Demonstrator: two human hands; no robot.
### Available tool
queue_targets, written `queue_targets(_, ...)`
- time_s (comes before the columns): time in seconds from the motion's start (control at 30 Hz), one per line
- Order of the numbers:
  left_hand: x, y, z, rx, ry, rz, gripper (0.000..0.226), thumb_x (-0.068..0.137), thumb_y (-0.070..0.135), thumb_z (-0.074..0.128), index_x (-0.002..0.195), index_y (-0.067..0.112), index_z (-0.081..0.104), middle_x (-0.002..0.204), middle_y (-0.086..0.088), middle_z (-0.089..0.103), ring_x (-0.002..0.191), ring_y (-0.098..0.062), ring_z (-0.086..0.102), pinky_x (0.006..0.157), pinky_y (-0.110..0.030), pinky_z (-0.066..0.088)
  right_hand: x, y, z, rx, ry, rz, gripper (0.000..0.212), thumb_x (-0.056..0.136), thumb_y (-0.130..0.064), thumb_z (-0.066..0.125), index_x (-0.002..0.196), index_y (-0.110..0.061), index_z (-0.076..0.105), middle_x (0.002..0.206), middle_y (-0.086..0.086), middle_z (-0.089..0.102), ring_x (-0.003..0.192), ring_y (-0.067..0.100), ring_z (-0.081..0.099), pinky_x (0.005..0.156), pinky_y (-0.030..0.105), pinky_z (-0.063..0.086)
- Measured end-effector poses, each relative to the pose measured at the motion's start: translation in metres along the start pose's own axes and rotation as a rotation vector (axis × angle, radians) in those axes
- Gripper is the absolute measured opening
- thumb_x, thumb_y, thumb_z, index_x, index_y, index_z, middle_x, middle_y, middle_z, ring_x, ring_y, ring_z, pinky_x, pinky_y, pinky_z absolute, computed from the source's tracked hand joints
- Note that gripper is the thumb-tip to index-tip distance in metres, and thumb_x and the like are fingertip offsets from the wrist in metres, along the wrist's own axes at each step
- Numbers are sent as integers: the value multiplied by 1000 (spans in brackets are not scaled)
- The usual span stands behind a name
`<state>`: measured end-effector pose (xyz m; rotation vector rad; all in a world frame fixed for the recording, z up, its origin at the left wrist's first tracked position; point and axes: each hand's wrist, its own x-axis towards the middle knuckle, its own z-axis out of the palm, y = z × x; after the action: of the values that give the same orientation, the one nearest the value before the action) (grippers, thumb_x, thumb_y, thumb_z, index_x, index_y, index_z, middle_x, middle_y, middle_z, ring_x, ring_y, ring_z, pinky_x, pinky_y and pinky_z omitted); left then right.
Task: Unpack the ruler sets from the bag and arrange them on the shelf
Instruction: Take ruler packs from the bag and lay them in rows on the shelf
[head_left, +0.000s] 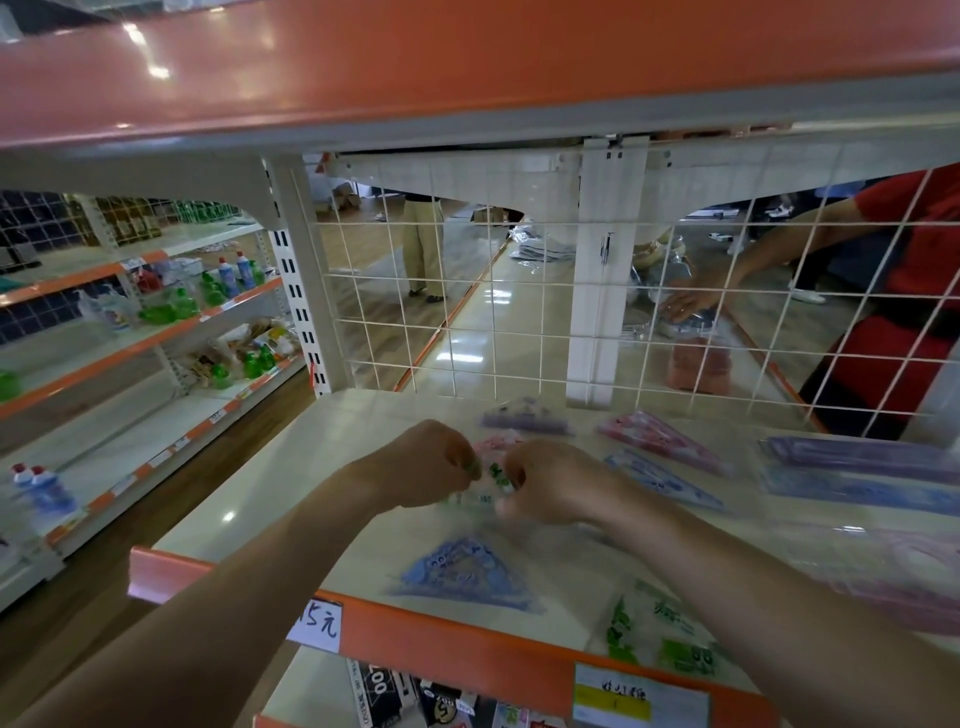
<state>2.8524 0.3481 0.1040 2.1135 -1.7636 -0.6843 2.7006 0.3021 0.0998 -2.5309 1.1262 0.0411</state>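
Observation:
Both my hands meet over the middle of the cream shelf (270, 483). My left hand (423, 465) and my right hand (550, 480) pinch a clear packet with green print, a green ruler set (491, 480), between their fingertips. A blue triangular ruler set (462, 569) lies flat near the shelf's front edge. Another green ruler set (660, 629) lies at the front right. Purple (524, 418), pink (665, 439) and blue (662, 480) sets lie further back. Longer purple and blue packs (857, 467) sit at the right. No bag is clearly visible.
A white wire grid (467, 312) closes the shelf's back; behind it a person in red reaches down with one hand (685, 304). An orange shelf (467, 67) hangs close overhead. An orange price rail (467, 644) runs along the front. Shelves with bottles (228, 280) stand to the left.

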Motion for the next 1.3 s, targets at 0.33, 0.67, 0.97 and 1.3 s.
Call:
queue_targets(0.33,-6,-11,12,269,72,89,27,95,16,44,87,8,69,83,-6,62,77,-22,61,64,-26,46,-9,6,17,-12,292,-77,17,91,-18,49,77,-18,59,81,0,60,78,20,57,66,27,37)
queue_targets(0.67,-1,-16,8,142,47,28,26,89,24,59,114,19,57,107,1,60,92,-16,59,80,-28,52,-8,5,17,38,228,-20,32,89,-10,50,119,-13,60,117,4,62,107,23,58,80,28,41)
queue_targets(0.97,-9,-11,6,373,-59,106,35,89,25,60,122,18,53,125,-3,52,113,-19,52,91,-24,42,-16,2,8,-83,217,-7,30,92,-11,48,121,-12,58,120,6,62,110,23,57,86,29,42)
queue_targets(1.3,-9,-8,6,416,-56,106,33,89,28,61,120,19,61,122,-2,53,109,-19,53,88,-24,43,-15,1,10,-157,81,-21,28,90,-31,58,94,-5,65,100,6,63,92,21,59,70,29,46)
